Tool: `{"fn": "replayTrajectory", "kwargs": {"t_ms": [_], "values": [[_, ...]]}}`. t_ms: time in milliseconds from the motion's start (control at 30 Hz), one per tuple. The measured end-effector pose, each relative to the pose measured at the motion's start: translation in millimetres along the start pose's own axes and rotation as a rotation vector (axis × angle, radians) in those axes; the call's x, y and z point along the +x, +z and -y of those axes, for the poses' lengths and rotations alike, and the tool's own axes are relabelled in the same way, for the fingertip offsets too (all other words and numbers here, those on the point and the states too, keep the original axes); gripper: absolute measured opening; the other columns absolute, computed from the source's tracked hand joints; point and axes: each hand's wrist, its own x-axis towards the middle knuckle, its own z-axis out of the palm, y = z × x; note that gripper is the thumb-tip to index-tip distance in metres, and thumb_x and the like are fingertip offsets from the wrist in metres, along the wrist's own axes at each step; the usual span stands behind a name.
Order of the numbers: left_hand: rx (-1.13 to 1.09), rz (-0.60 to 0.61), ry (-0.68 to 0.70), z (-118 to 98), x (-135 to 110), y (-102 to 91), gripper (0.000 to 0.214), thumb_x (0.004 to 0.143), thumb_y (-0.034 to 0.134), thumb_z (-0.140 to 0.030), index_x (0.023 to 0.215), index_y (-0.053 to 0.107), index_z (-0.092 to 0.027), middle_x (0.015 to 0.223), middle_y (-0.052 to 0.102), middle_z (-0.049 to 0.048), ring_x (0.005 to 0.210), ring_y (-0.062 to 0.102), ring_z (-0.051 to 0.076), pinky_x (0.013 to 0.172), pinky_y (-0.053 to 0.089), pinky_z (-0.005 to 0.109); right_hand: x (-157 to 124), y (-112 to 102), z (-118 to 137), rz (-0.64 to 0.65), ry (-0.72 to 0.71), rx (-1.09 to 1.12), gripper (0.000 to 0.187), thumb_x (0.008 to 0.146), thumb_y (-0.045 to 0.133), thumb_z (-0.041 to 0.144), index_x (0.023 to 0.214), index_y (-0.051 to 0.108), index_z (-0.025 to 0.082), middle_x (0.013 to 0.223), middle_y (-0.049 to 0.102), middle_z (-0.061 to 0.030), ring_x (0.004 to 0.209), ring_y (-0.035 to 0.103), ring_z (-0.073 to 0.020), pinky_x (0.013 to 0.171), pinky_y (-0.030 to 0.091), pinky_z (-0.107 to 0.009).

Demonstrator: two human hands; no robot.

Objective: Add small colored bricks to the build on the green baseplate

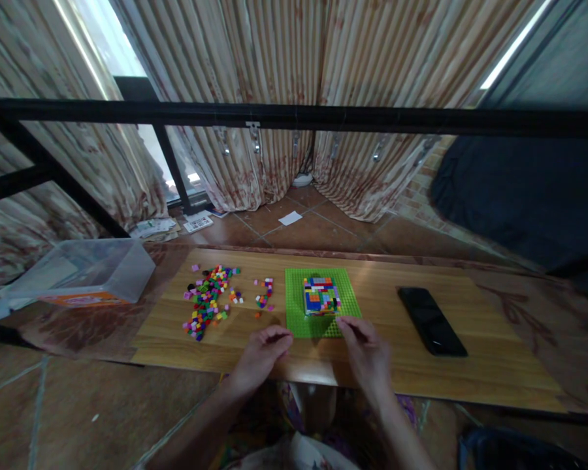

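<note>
A green studded baseplate (296, 323) lies on the wooden board, bearing a low, roughly square build of multicoloured toy bricks (322, 296). My left hand (266, 349) is closed at the plate's front left corner, thumb against curled fingers; whether anything is between them is hidden. Over the plate's front right part, my right hand (366, 346) is pinched, its fingertips close to the build's front right corner. Anything in that pinch is too small to make out. Left of the plate are a small group of loose bricks (264, 292) and a larger scattered pile (208, 297).
A black phone (432, 321) lies on the wooden board (372, 274), right of the plate. At the far left stands a clear plastic box (122, 264). A black metal bar (284, 115) crosses beyond the board, before striped curtains (225, 59). Papers (291, 218) lie on the tiled floor.
</note>
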Motion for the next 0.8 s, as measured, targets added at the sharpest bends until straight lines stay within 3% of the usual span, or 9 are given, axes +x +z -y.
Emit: {"fn": "replayTrajectory", "kwargs": {"t_ms": [167,300,567,800], "values": [[0.369,-0.294,0.273,20.5,3.7,-46.7,0.016,0.078,0.059,-0.033,0.081,0.068,-0.020,0.081,0.068,0.0015,0.080,0.061,0.018,0.077,0.047,0.029,25.7,7.5,-8.9,-0.042,-0.101,-0.175,0.026,0.083,0.058,0.042,0.084,0.071,0.019,0.086,0.071,-0.0076,0.076,0.064,-0.0193,0.071,0.049,-0.031],[0.502,-0.343,0.368,37.5,3.4,-70.9,0.016,0.081,0.059,-0.034,0.084,0.067,-0.021,0.084,0.068,0.0026,0.082,0.063,0.018,0.078,0.049,0.029,24.7,14.6,-9.6,-0.058,-0.124,-0.284,0.030,0.084,0.055,0.043,0.082,0.072,0.018,0.086,0.071,-0.0083,0.073,0.064,-0.0190,0.068,0.047,-0.030],[0.614,-0.341,0.448,43.0,3.0,-68.8,0.013,0.085,0.056,-0.030,0.088,0.066,-0.021,0.085,0.068,0.0022,0.083,0.063,0.017,0.076,0.049,0.026,22.6,21.6,-13.0,-0.154,-0.023,-0.289,0.033,0.079,0.061,0.049,0.079,0.073,0.018,0.083,0.073,-0.0089,0.072,0.065,-0.0207,0.067,0.046,-0.030],[0.628,-0.324,0.455,42.5,1.4,-67.6,0.012,0.087,0.054,-0.028,0.089,0.065,-0.021,0.087,0.066,0.0021,0.084,0.063,0.016,0.076,0.049,0.026,20.6,18.6,-11.7,-0.108,-0.048,-0.304,0.034,0.081,0.058,0.047,0.084,0.073,0.017,0.089,0.073,-0.0097,0.076,0.066,-0.0211,0.069,0.046,-0.029]]}}
